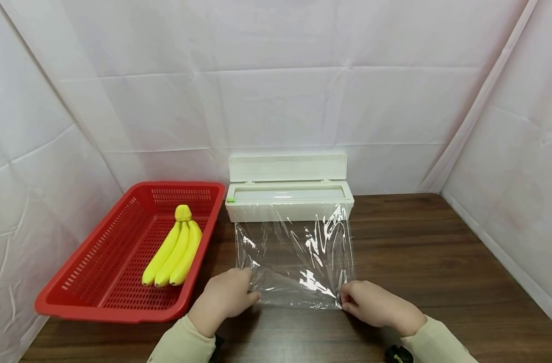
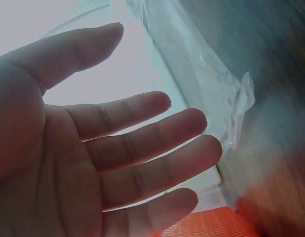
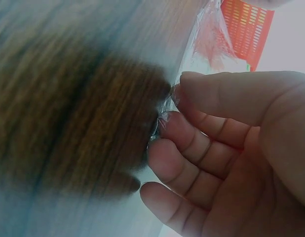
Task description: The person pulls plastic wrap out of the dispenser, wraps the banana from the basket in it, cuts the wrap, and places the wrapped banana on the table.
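Observation:
A sheet of clear cling film (image 1: pixel 294 252) stretches from the front of a white cling film dispenser box (image 1: pixel 289 201) toward me. At its near right corner my right hand (image 1: pixel 375 305) pinches the film between thumb and fingertips; the right wrist view shows the gathered film (image 3: pixel 165 116) at those fingers. My left hand (image 1: pixel 228 295) is by the near left corner. In the left wrist view, the fingers (image 2: pixel 157 131) of that hand are spread and straight, thumb apart, with the crinkled film edge (image 2: pixel 241 98) past their tips.
The dispenser's lid (image 1: pixel 288 168) stands raised against the white cloth backdrop. Left of the film, a red perforated basket (image 1: pixel 135 252) holds a bunch of yellow bananas (image 1: pixel 173 254). Everything rests on a dark wooden table (image 1: pixel 407 242), with cloth walls on three sides.

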Tool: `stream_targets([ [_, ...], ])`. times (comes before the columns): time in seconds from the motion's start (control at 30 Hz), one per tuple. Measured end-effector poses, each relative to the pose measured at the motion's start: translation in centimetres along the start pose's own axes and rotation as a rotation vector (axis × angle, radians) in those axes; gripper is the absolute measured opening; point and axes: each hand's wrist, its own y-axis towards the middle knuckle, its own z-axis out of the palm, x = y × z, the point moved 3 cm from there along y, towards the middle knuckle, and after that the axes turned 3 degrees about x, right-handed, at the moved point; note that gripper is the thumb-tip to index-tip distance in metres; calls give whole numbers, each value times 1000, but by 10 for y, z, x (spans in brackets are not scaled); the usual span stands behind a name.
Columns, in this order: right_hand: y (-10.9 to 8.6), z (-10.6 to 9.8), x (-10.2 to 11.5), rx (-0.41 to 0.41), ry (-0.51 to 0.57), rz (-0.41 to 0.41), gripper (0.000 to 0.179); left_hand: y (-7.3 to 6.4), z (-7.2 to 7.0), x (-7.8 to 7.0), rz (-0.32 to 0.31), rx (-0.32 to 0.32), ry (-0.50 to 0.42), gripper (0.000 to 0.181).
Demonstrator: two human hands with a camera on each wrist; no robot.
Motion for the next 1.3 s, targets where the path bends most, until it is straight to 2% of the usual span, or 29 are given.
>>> stream_targets([
  [0.2,0,0,0,-4,3,-1,20,0,-5,-2,15,-24,12,29],
  [0.53,2,1,2,-8,4,-3,21,-2,-10,-1,-6,-19,7,29],
  [0.73,1,2,1,0,10,10,22,-4,-16,0,-4,-39,15,34],
  [1.17,1,3,0,9,9,17,22,-5,-29,1,-17,-31,11,30],
  [1.3,1,3,0,5,4,10,22,-5,-35,0,-20,-51,29,29],
])
